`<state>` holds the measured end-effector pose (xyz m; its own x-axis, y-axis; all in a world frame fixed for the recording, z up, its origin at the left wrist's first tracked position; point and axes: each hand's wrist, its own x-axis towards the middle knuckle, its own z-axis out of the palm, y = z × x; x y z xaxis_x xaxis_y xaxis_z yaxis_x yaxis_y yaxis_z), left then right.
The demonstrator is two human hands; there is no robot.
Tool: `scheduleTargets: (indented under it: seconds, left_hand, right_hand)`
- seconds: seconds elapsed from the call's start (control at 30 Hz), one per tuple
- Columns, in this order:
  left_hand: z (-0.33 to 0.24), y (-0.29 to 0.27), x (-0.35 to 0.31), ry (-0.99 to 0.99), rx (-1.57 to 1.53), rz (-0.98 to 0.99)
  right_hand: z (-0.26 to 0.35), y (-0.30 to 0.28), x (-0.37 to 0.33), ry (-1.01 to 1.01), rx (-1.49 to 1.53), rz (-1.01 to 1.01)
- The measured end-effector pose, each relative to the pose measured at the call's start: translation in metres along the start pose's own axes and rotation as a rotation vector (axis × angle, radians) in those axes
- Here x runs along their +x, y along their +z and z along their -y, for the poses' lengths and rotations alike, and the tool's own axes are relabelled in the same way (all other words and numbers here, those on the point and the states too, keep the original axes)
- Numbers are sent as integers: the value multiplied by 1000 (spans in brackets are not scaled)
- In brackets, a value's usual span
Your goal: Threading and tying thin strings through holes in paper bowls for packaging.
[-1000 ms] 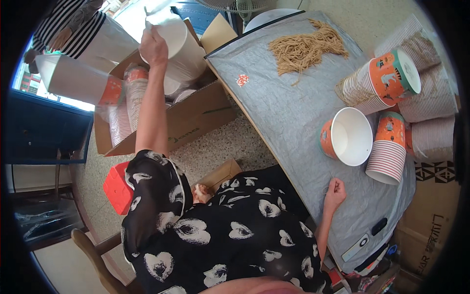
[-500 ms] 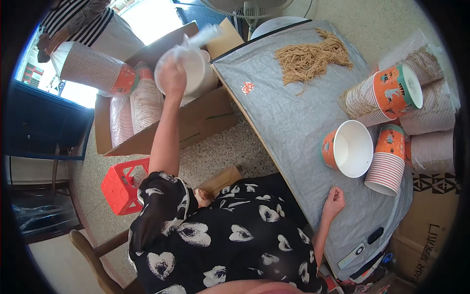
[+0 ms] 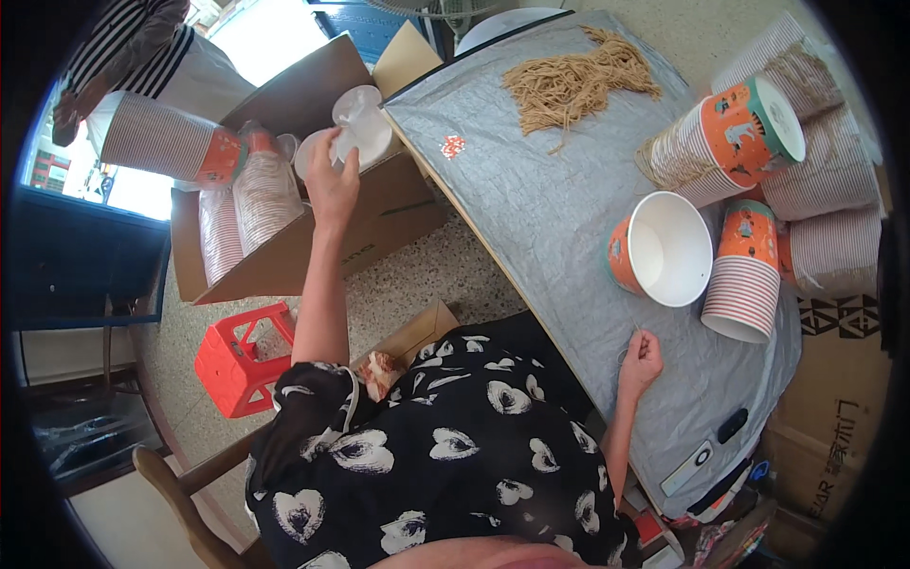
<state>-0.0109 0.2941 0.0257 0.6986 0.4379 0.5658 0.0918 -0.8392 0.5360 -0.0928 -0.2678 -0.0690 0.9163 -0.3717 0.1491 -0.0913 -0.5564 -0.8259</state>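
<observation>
My left hand [image 3: 334, 185] is over the cardboard box at the far left, its fingers spread. Just beyond its fingertips are white round cups in clear plastic wrap [image 3: 365, 119], inside the box. My right hand [image 3: 643, 358] rests by the table's near edge with thumb and fingers pinched. A thin strand shows beside that pinch, too fine to tell its kind. Past the right hand, a large white-lined orange paper bucket [image 3: 671, 248] lies tipped with its mouth toward me. Beside it a stack of striped paper buckets [image 3: 741, 296] lies on its side.
The open cardboard box [image 3: 379, 223] holds wrapped stacks of buckets. On the grey-covered table [image 3: 531, 218] lie a bundle of tan strings [image 3: 578, 81], small red-white bits [image 3: 453, 146] and more stacks [image 3: 725, 137]. A red stool [image 3: 237, 365] is on the floor. Another person [image 3: 133, 57] stands behind the box.
My left hand has drawn back toward me and its fingers have spread. The clear plastic that was raised at it is now lower, at the box. My right hand stays pinched.
</observation>
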Motion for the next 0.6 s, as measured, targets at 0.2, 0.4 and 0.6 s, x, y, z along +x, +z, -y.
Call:
scheduleTargets:
  seconds: [0.2,0.4,0.6]
  left_hand:
    - [-62,32,-46,-133,-288,292]
    - [-153,57,-76,-39,-533,500]
    - [-239,76,-87,235,-755,653]
  right_hand:
    - [-2,-1,-1,-35,-43,-13]
    - [8,1,5,-29,-19,0]
    - [42,-9,1,104,333,59]
